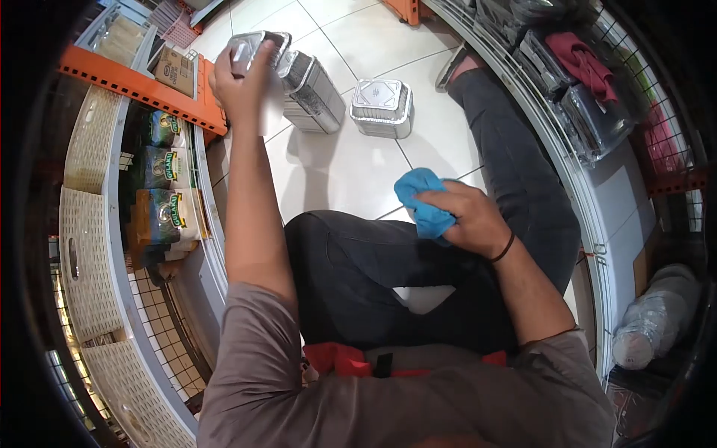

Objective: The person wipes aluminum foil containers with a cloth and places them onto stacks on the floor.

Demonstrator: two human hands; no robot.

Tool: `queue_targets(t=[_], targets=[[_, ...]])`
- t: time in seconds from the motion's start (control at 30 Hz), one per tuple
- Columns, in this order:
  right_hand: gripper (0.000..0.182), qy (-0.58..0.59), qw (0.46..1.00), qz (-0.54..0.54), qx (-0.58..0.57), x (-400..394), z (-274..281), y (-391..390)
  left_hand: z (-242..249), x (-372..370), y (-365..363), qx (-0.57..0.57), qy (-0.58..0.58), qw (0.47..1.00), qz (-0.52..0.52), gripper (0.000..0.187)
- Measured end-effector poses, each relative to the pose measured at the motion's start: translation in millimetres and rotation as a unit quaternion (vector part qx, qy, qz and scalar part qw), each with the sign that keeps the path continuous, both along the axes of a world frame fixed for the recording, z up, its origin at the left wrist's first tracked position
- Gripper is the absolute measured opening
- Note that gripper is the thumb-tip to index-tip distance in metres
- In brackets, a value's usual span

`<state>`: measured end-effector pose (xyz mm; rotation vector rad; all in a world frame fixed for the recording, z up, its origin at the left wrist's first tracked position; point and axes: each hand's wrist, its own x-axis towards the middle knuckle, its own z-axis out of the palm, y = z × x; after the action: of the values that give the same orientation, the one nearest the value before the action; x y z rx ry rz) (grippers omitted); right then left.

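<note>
My left hand [240,78] is stretched out far ahead and grips a stack of foil containers [258,45] from above. My right hand [470,216] rests near my knee, closed around a blue cloth [420,196]. Two more stacks of foil containers sit on the tiled floor: one [312,93] lies on its side just right of my left hand, another [382,107] stands upright further right. I am crouched on the floor in dark trousers [373,276].
On the left stands an orange-framed shelf [142,88] with a cardboard box [175,71], green-labelled bags [166,160] and cream plastic baskets [86,224]. A wire rack [590,97] with wrapped goods runs along the right. White floor tiles [336,172] lie between.
</note>
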<state>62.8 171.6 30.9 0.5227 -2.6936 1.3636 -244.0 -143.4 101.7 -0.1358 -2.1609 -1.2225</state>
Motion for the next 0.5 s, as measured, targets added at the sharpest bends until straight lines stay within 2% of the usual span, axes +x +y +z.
queue_targets(t=[0.03, 0.17, 0.23, 0.27, 0.33, 0.5], targets=[[0.041, 0.002, 1.0, 0.0, -0.002, 1, 2, -1, 1, -14, 1, -0.002, 0.002, 1.0, 0.0, 0.101], [0.037, -0.007, 1.0, 0.017, 0.005, 3, 8, -2, -15, -52, 6, -0.179, -0.076, 0.973, 0.128, 0.103], [0.037, -0.007, 1.0, 0.018, 0.002, 4, 7, -3, -40, -55, 8, -0.185, -0.297, 0.936, 0.043, 0.106], [0.037, -0.009, 1.0, 0.019, 0.001, 5, 6, -2, -57, -49, 9, -0.185, -0.297, 0.936, 0.042, 0.106], [0.037, -0.013, 1.0, 0.021, -0.002, 6, 6, -1, -82, -28, 13, -0.117, -0.226, 0.966, 0.047, 0.115], [0.037, 0.011, 1.0, 0.024, 0.003, 6, 8, -3, -79, -28, 15, -0.144, -0.224, 0.961, 0.079, 0.123]])
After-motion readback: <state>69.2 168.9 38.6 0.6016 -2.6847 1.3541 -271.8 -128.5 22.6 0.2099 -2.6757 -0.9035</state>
